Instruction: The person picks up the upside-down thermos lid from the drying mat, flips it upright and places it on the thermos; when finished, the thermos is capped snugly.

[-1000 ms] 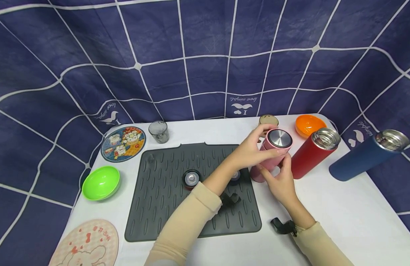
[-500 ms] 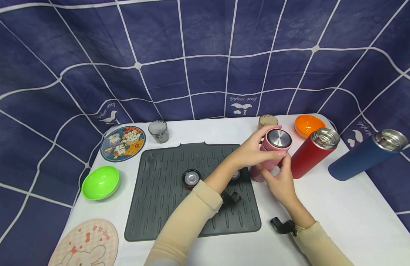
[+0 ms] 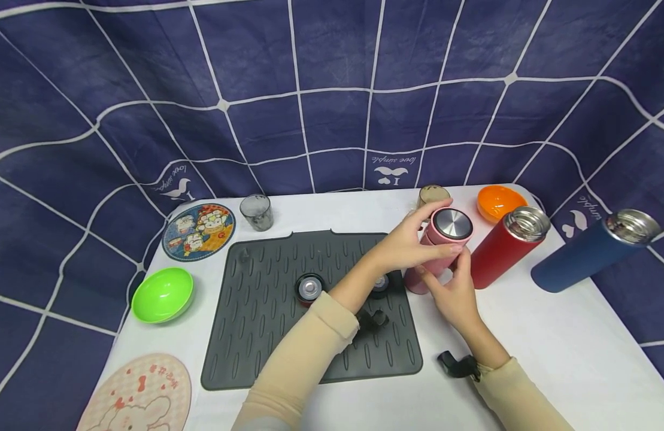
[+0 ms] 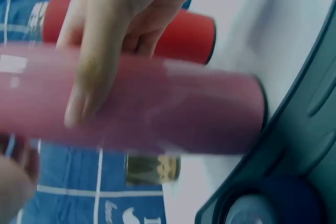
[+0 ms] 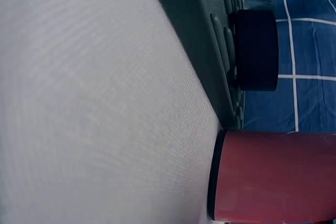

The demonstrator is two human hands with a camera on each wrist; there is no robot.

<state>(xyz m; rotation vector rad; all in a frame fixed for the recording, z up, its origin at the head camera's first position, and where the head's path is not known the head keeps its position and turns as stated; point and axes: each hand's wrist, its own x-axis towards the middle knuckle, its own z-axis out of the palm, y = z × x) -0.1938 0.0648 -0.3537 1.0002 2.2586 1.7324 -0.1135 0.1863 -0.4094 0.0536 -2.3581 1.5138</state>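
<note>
A pink thermos bottle point(image 3: 417, 280) with a steel-topped pink lid point(image 3: 452, 224) stands at the right edge of the grey mat. My left hand point(image 3: 415, 242) grips it around the lid, thumb across the near side. Lower down, my right hand point(image 3: 454, 294) holds the body between thumb and fingers. In the left wrist view, the right hand's thumb lies along the pink thermos point(image 4: 199, 111), with part of my left hand point(image 4: 16, 184) near the top end. The right wrist view shows only the base of the pink thermos point(image 5: 275, 177), no hand.
Lidless red point(image 3: 501, 251) and blue point(image 3: 585, 260) thermoses stand to the right. Two lids, one dark red-and-black point(image 3: 310, 289) and one navy point(image 3: 381, 285), lie on the grey mat point(image 3: 267, 335). Around are glasses point(image 3: 257, 213), an orange bowl point(image 3: 499, 203), a green bowl point(image 3: 163, 296) and round placemats point(image 3: 199, 233).
</note>
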